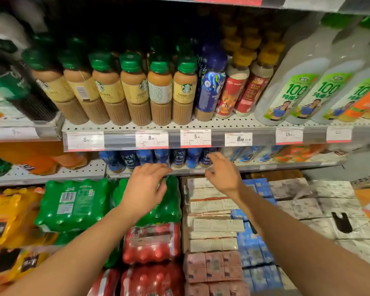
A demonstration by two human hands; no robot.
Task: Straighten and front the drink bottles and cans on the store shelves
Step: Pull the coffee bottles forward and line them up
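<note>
- Reaching toward the lower shelf, the left hand [146,186] and the right hand [222,174] hover with fingers loosely spread and slightly curled, holding nothing; neither plainly touches a bottle.
- The row of dark blue plastic drink bottles [158,158] stands on the white perforated metal lower shelf [79,170], mostly hidden behind the price-tag rail [158,138] of the shelf above, so only part of each body shows.
- The right fingertips [212,155] lie just beside the rightmost blue bottle; whether they touch it cannot be told.
- The step in hand looks like fronting this blue row. Done well, each hand would take one bottle round its body, draw it to the shelf lip, and turn the label outward.
- Labels here face different ways, so turning matters as much as pulling forward.
- Working low under the rail, the person should keep the wrists down to avoid knocking the tags.
- Above, the tan coffee bottles with green caps [135,88] stand near the front edge; one with a pale label [160,88] shows its back and seems to need turning later.
- Shrink-wrapped green bottle packs [73,204] sit below the hands, well clear of the work.
</note>
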